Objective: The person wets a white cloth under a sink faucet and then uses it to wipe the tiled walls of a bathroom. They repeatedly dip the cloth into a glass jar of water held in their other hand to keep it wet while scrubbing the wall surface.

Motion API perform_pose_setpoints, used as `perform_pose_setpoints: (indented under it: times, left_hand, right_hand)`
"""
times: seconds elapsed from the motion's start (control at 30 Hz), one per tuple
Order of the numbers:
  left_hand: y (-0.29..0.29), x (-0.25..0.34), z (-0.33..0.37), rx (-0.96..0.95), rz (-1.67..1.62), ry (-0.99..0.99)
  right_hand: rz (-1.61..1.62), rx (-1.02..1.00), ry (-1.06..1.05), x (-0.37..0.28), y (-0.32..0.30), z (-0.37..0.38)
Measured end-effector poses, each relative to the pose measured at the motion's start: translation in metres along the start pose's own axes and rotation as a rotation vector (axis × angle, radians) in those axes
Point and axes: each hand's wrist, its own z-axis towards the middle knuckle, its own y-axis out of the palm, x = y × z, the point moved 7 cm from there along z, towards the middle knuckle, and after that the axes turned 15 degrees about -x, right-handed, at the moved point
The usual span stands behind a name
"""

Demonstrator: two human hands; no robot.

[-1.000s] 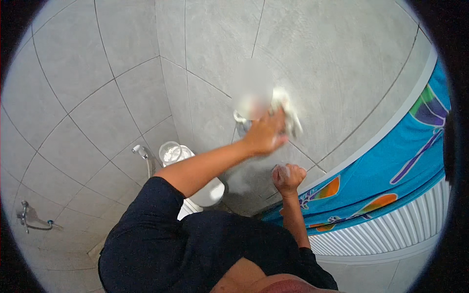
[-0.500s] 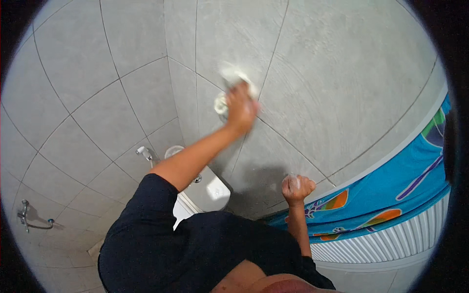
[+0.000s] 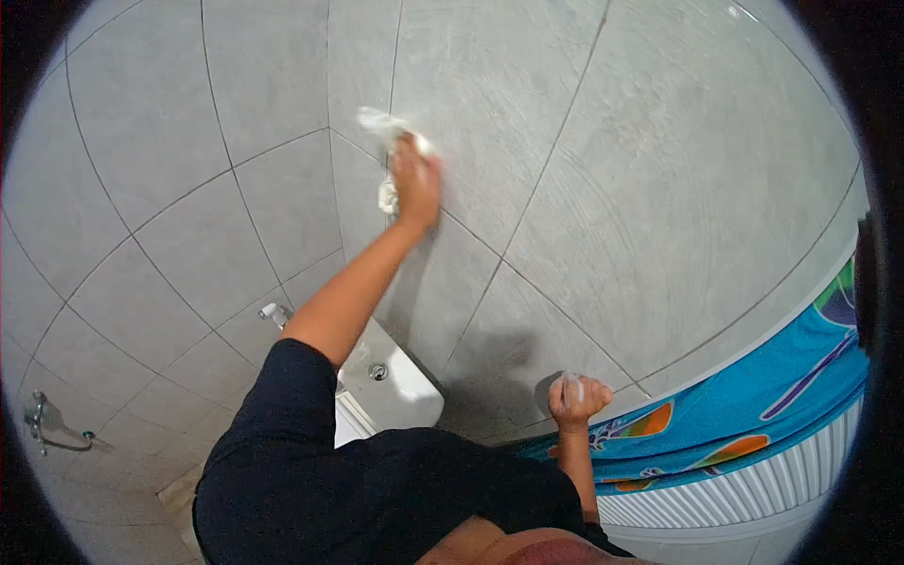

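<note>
A white cloth [image 3: 380, 121] is bunched under my left hand [image 3: 416, 191], which presses it against the grey tiled wall [image 3: 490, 113] near the corner. Part of the cloth sticks out beyond the fingertips, and another bit shows beside the wrist. Motion blurs the fingers slightly. Lower right, my right hand [image 3: 579, 405] is closed in a fist close to the wall. Something whitish and wet-looking shows on or in that fist; I cannot make out what it is. Faint curved streaks mark the wall tiles.
Below my left arm stands a white toilet tank [image 3: 400, 386] with a round button. A handheld sprayer [image 3: 273, 313] hangs beside it, and a wall tap [image 3: 47, 428] is at far left. A blue patterned towel [image 3: 725, 400] drapes over a white ribbed radiator [image 3: 753, 480] at right.
My left hand has slid the cloth left along the wall, toward the corner. My right fist sits slightly lower in the picture, still closed.
</note>
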Motion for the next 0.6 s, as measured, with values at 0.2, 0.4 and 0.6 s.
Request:
perform_pose_setpoints:
  times: [0.2,0.4,0.6]
  left_hand:
    - [0.035,0.110,-0.047,-0.329,0.193,0.468]
    - [-0.046,0.053,0.089,0.092,-0.108,0.241]
    - [-0.019,0.113,0.055,-0.027,0.031,0.346]
  right_hand:
    - [-0.029,0.000,0.001,-0.005,-0.004,0.005]
    - [-0.043,0.008,0.004,-0.006,-0.005,0.008]
    - [-0.027,0.018,0.017,-0.004,-0.001,0.004]
